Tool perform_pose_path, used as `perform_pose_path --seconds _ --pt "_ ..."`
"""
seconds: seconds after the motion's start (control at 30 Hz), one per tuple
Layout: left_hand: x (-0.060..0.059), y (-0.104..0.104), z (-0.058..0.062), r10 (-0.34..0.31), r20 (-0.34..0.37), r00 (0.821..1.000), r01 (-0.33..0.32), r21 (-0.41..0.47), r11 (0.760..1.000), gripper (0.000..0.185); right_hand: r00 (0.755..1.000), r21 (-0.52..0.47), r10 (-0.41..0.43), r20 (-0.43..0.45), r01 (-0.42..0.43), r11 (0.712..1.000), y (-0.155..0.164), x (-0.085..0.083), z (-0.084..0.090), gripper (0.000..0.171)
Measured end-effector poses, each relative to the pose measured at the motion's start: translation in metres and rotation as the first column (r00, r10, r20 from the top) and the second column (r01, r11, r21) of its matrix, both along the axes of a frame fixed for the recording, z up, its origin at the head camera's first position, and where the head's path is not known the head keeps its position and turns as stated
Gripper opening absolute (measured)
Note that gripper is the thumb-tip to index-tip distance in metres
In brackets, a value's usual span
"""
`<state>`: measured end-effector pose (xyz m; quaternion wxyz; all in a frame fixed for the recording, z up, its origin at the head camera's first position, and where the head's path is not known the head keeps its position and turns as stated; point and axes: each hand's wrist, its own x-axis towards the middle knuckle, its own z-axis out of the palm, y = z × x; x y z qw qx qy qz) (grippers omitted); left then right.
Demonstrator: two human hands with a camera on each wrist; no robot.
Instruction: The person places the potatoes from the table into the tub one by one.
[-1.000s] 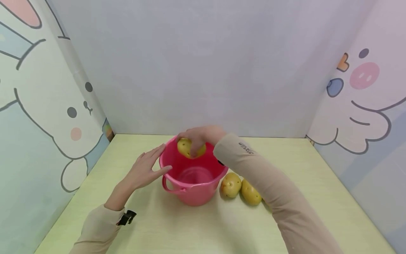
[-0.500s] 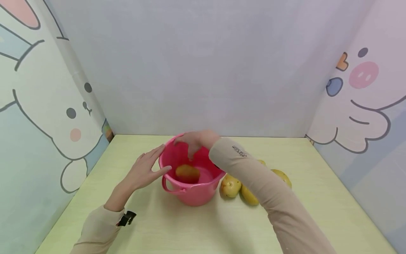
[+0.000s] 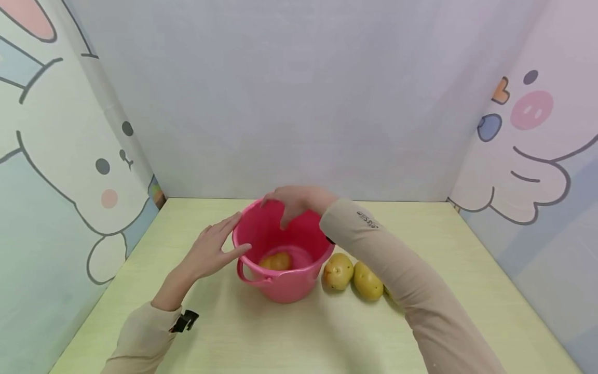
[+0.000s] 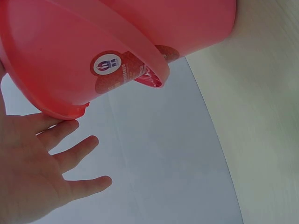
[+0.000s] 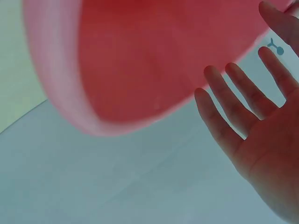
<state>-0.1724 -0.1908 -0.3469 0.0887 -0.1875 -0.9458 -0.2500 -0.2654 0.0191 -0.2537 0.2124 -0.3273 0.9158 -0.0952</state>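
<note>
A pink bucket (image 3: 289, 288) stands upright on the table, its side handle hanging at the front left. Inside, at the bottom, lies a yellow potato (image 3: 279, 261), partly hidden by the front rim. My left hand (image 3: 210, 252) rests on the bucket's left rim with fingers spread straight; the left wrist view shows fingertips touching the rim's edge. Over the bucket's back rim hovers my right hand (image 3: 299, 202), fingers spread and holding nothing, as the right wrist view confirms with its bare palm (image 5: 275, 154).
Right of the bucket lie a potato (image 3: 338, 271) and another potato (image 3: 367, 281). A further yellow one is mostly covered by my right sleeve (image 3: 397, 265). A pale wall (image 3: 299, 104) rises behind the table, with cartoon-printed walls on both sides.
My right hand has let go of the potato, which dropped to the bucket's bottom. The hand then rose slightly toward the back right. My left hand has stayed on the rim.
</note>
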Motion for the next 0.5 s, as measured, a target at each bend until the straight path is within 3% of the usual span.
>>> perform_pose_path --seconds 0.3,0.5 --pt "-0.001 0.000 0.000 0.003 0.006 1.000 -0.003 0.004 1.000 0.080 0.987 -0.139 0.128 -0.093 -0.140 0.980 0.023 -0.009 0.002 0.072" --pt "-0.001 0.000 -0.001 -0.003 -0.010 1.000 0.004 0.008 1.000 0.079 0.975 -0.195 0.153 -0.160 -0.184 0.963 0.046 -0.015 0.000 0.067"
